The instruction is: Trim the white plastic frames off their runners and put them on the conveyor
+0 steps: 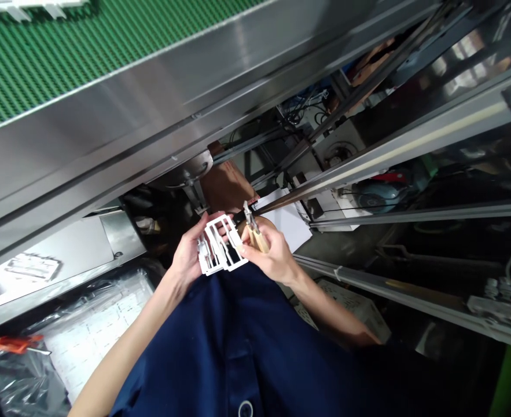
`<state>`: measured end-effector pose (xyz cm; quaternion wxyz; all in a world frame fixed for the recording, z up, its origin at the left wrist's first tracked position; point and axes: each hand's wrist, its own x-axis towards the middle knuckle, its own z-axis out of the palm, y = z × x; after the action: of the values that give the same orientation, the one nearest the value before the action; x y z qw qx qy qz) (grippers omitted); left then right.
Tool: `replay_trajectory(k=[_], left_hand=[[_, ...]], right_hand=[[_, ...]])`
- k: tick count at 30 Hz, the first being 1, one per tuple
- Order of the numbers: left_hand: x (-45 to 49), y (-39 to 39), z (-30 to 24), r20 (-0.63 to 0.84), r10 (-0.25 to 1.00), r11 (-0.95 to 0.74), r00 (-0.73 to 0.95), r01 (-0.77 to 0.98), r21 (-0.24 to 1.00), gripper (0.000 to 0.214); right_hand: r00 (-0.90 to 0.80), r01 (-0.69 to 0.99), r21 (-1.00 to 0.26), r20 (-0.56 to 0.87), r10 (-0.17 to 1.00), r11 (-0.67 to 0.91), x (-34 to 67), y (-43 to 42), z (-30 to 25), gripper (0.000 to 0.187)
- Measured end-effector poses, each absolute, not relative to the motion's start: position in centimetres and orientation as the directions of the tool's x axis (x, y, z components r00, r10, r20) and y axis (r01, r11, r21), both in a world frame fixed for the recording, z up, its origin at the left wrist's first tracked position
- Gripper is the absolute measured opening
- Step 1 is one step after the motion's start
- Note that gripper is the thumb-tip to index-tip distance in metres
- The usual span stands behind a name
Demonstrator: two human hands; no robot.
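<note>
White plastic frame [217,248] is held at its left edge by left hand [186,252], fingers curled; its right edge is pinched by right hand [276,255], mostly closed, with yellow-handled pliers [258,238] also gripped there; frame is held before navy garment [238,330], near green conveyor [120,35].
</note>
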<state>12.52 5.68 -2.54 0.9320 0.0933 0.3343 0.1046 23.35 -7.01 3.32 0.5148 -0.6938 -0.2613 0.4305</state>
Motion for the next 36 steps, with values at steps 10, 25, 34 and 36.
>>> replay_trajectory(k=[10, 25, 34, 36], left_hand=[[12.2, 4.7, -1.8, -0.555, 0.328, 0.939, 0.765, -0.198, 0.281, 0.039], [7.9, 8.1, 5.5, -0.287, 0.448, -0.583, 0.847, 0.520, 0.625, 0.021], [10.9, 17.4, 17.3, 0.056, 0.392, -0.831, 0.918, 0.327, 0.451, 0.037], [12.9, 22.3, 18.8, 0.089, 0.539, -0.824, 0.837, 0.503, 0.261, 0.039]], right_hand=[[0.512, 0.219, -0.832, -0.347, 0.786, -0.510, 20.5, -6.2, 0.5, 0.009], [0.592, 0.435, -0.769, -0.148, 0.792, -0.469, 22.5, -8.0, 2.7, 0.022], [0.650, 0.373, -0.802, -0.132, 0.748, -0.466, 23.0, -9.2, 0.9, 0.030], [0.619, 0.379, -0.816, -0.127, 0.775, -0.437, 22.8, -9.3, 1.0, 0.029]])
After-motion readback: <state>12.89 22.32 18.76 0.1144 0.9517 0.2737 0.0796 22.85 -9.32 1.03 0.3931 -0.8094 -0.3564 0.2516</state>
